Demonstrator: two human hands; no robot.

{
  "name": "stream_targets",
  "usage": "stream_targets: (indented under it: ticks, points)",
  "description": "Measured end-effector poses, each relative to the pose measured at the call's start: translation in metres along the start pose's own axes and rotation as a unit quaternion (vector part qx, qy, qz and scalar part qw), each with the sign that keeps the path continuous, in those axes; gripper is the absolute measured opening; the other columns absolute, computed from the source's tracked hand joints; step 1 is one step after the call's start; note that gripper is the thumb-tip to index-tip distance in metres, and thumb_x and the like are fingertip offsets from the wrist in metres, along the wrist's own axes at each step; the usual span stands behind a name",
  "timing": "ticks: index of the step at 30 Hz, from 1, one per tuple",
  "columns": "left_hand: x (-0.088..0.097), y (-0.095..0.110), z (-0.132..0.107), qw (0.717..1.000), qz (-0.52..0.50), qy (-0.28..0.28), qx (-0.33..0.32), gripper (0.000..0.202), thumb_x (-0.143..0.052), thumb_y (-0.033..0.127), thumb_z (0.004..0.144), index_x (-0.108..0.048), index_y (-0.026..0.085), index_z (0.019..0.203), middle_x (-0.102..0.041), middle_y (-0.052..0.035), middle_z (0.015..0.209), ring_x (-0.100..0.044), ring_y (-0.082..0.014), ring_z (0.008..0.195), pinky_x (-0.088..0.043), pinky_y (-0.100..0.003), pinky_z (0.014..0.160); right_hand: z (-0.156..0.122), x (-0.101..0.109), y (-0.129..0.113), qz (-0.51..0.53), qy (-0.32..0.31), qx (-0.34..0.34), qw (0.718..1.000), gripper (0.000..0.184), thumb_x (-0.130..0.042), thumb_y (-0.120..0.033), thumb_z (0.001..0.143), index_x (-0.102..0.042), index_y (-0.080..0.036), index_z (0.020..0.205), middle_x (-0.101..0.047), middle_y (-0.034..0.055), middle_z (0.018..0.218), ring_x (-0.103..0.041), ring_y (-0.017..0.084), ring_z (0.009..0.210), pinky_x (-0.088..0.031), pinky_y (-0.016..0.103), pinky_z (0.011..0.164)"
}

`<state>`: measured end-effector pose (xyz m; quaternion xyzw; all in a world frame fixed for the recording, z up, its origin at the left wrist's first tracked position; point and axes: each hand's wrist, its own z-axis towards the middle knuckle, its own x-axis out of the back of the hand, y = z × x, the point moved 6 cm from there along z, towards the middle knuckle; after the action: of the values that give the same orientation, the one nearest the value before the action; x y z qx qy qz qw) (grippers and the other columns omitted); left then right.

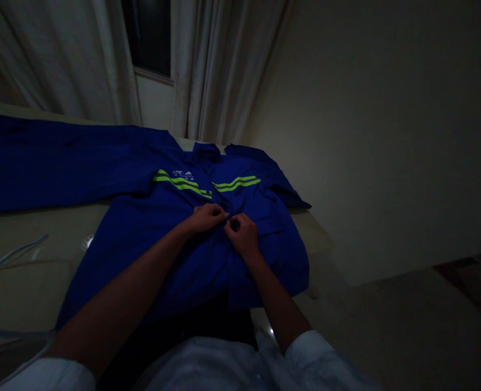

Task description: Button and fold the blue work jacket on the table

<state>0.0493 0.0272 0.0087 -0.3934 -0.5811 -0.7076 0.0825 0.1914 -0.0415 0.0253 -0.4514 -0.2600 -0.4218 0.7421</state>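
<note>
A blue work jacket (138, 222) with yellow-green reflective stripes and a small white chest print lies spread on a table, collar toward the far side. One sleeve stretches out to the left; the other hangs toward the right corner. At the front opening, just below the stripes, my left hand (210, 216) is closed in a pinch on the jacket's edge. My right hand (242, 232) pinches the opposite edge close beside it, the fingertips of both nearly meeting. Whatever small fastener may sit between the fingers is hidden.
Pale curtains (216, 65) hang behind the table (49, 282), beside a dark window (149, 35). White cables (12, 255) lie on the table at left, near a small shiny object (87, 242). A plain wall (371, 136) rises at right. The room is dim.
</note>
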Motion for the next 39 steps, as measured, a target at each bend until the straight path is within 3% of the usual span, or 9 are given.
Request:
stream_targets:
  ticks: [9,16,20,24,32,39]
  points:
    - [-0.004,0.001,0.001,0.999,0.02,0.035,0.036,0.037,-0.055,0.053,0.092,-0.079,0.025,0.09,-0.081,-0.0006,0.092,-0.073,-0.0241,0.097,-0.043,-0.036,0.1,-0.001,-0.001,-0.002,-0.031,-0.006,0.008,0.999,0.016,-0.064,-0.021,0.09,-0.06,-0.022,0.074,-0.061,0.0,0.079,-0.057,0.016,0.073,-0.039,0.026,0.068]
    - [-0.003,-0.002,0.003,0.999,-0.003,0.042,0.011,0.037,-0.054,0.053,0.091,-0.077,0.024,0.089,-0.078,0.0002,0.086,-0.071,-0.0228,0.09,-0.044,-0.036,0.096,0.0,-0.001,-0.001,0.007,0.001,0.01,1.0,0.022,-0.066,-0.021,0.089,-0.055,-0.022,0.07,-0.058,-0.0014,0.075,-0.057,0.015,0.072,-0.039,0.027,0.068]
    - [-0.003,-0.007,0.007,0.997,-0.066,0.028,-0.02,0.041,-0.055,0.058,0.087,-0.075,0.023,0.085,-0.076,-0.0005,0.086,-0.069,-0.0217,0.088,-0.048,-0.031,0.085,-0.001,0.002,-0.003,0.026,0.01,0.006,1.0,0.019,-0.064,-0.023,0.09,-0.055,-0.023,0.073,-0.06,-0.0008,0.078,-0.058,0.016,0.074,-0.041,0.027,0.069]
    - [-0.002,-0.012,0.007,0.994,-0.109,0.025,-0.008,0.047,-0.06,0.066,0.081,-0.075,0.022,0.082,-0.075,-0.0008,0.08,-0.067,-0.0221,0.084,-0.049,-0.029,0.075,0.0,0.006,-0.003,0.057,0.013,0.002,0.998,0.014,-0.064,-0.025,0.089,-0.057,-0.023,0.077,-0.061,-0.0005,0.079,-0.058,0.016,0.073,-0.043,0.028,0.07]
    - [0.001,-0.004,0.0,0.997,-0.052,0.036,0.04,0.04,-0.058,0.061,0.083,-0.078,0.025,0.084,-0.079,0.0001,0.084,-0.072,-0.0249,0.093,-0.049,-0.034,0.088,0.002,0.001,0.0,0.047,-0.013,-0.015,0.999,0.012,-0.067,-0.026,0.085,-0.057,-0.023,0.078,-0.062,-0.0006,0.08,-0.057,0.016,0.072,-0.043,0.028,0.07]
    - [0.002,-0.001,-0.001,0.996,-0.056,0.056,0.043,0.047,-0.057,0.066,0.084,-0.075,0.023,0.08,-0.077,0.0002,0.08,-0.071,-0.0221,0.086,-0.048,-0.031,0.081,0.001,0.007,0.006,0.06,0.033,-0.049,0.996,0.011,-0.061,-0.026,0.084,-0.054,-0.023,0.077,-0.059,-0.0006,0.079,-0.055,0.017,0.072,-0.043,0.028,0.071]
